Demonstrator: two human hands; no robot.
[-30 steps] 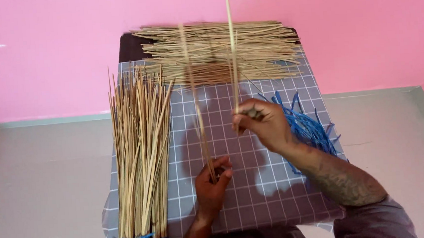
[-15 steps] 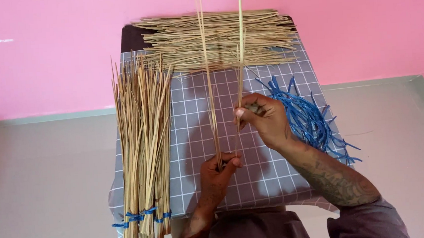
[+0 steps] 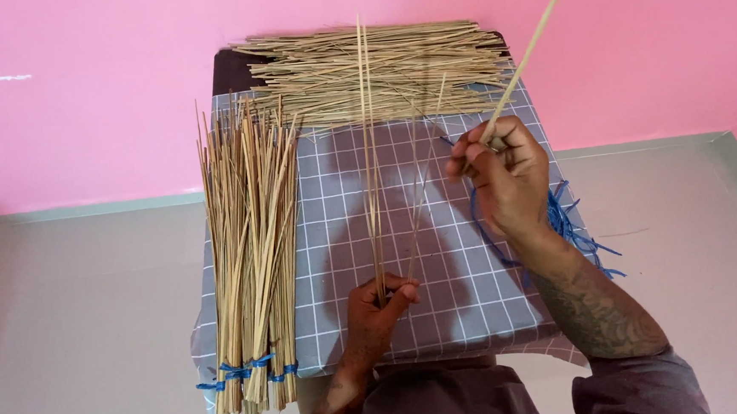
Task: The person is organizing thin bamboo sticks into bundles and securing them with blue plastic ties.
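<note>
Sticks [image 3: 370, 156] stay pinched upright in your left hand [image 3: 379, 304], while your right hand [image 3: 503, 169] has swung its gripped stick [image 3: 530, 52] outward.

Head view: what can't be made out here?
- Single stick in the right hand: tip cut off by the top edge.
- Blue strips: mostly hidden behind the right hand.
- Sticks in the left hand: lower ends hidden by the fingers; count too fine to tell.

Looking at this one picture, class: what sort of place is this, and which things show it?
Probably a small home craft workspace: a low table with a grey grid cover, tied stick bundles, a loose stick pile, and blue ties against a pink wall.
</note>
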